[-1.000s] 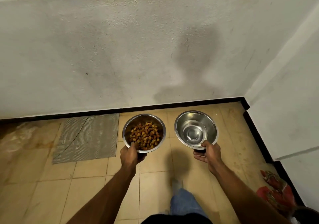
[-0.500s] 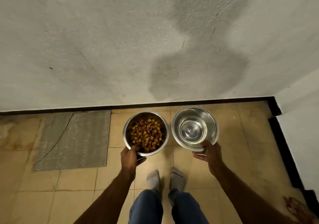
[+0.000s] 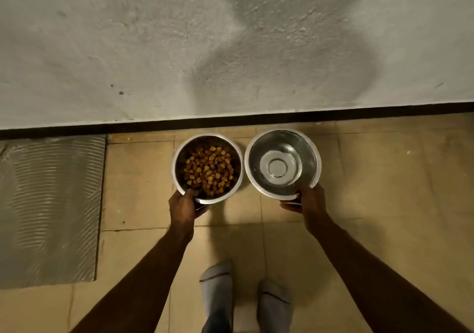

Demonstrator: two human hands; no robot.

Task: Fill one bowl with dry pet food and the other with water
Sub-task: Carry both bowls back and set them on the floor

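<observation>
Bowls (image 3: 179, 164) (image 3: 317, 163) two, kibble (image 3: 208, 169) one, water (image 3: 282, 168) one, hands (image 3: 183, 208) (image 3: 311, 202) two

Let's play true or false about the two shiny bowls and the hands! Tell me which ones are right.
1. The left hand holds the bowl of pet food. True.
2. The right hand is empty. False: it holds the rim of the water bowl.
3. The food bowl is to the right of the water bowl. False: it is on the left.
4. A grey mat lies on the floor left of the bowls. True.
5. The person wears shoes. False: light socks show.
</observation>
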